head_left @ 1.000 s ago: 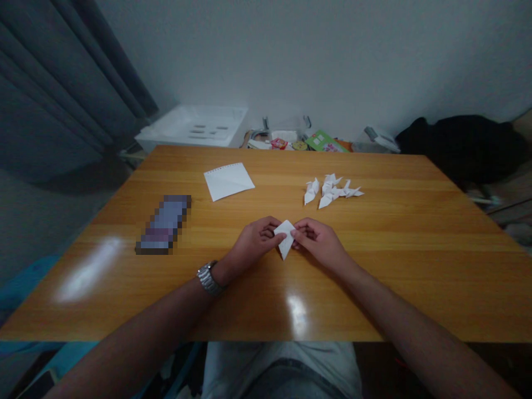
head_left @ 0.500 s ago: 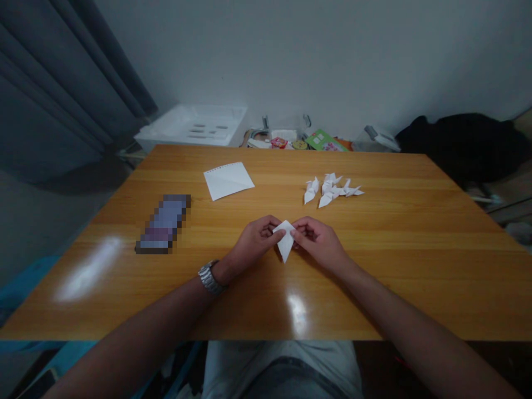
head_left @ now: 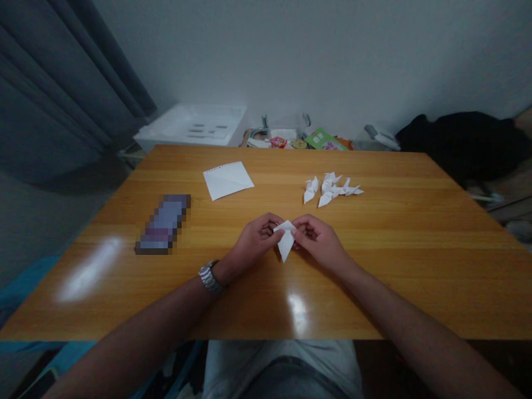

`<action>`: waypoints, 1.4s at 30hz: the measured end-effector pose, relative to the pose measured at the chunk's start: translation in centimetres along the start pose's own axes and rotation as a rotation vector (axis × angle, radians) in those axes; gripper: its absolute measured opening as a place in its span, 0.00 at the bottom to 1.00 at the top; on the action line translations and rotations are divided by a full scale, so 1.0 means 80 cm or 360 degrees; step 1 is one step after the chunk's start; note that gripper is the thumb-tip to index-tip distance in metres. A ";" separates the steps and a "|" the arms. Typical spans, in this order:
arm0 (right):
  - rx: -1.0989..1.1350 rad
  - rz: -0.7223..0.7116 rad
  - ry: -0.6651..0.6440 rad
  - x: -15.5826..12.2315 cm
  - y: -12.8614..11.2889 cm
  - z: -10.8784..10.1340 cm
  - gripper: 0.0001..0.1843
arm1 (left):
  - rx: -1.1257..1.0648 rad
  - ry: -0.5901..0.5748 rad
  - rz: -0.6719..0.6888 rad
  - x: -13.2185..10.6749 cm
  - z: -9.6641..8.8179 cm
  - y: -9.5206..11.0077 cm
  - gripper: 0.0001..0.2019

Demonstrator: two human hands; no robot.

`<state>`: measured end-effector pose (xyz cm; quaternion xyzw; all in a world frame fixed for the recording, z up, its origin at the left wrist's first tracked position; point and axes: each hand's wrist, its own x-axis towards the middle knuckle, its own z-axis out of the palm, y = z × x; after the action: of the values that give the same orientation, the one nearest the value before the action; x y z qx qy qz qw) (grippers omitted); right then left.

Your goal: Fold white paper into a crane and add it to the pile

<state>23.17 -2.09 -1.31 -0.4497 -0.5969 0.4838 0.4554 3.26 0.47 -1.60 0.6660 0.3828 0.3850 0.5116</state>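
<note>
A small folded piece of white paper (head_left: 285,241) with a pointed lower tip is held just above the wooden table (head_left: 374,277), at its middle. My left hand (head_left: 254,240), with a metal watch on the wrist, pinches the paper's left side. My right hand (head_left: 318,239) pinches its right side. Both hands have their fingers curled and closed on the paper's upper part.
Several finished white paper cranes (head_left: 331,189) lie behind my right hand. A flat white sheet (head_left: 228,180) lies behind my left hand, and a blurred dark object (head_left: 164,224) sits at the left. A white tray (head_left: 193,124), clutter and black cloth (head_left: 461,141) lie beyond the far edge.
The fingers have drawn closer together over the paper's top, which now looks narrower. The arms and everything else on the table have stayed in place.
</note>
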 end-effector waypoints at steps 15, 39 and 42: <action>-0.0103 -0.0222 0.0039 -0.001 0.002 -0.007 0.06 | -0.0057 0.0018 0.0130 -0.002 0.000 0.005 0.07; -0.0016 0.0068 -0.0029 0.002 -0.004 -0.006 0.14 | -0.0036 0.0112 0.0029 -0.002 0.002 0.003 0.12; 0.0013 0.0054 0.0003 0.001 -0.002 -0.006 0.14 | -0.0110 0.0141 -0.0026 -0.001 0.002 0.005 0.13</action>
<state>23.60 -1.91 -1.07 -0.4585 -0.5868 0.4933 0.4495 3.40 0.32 -1.28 0.6270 0.3969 0.4229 0.5200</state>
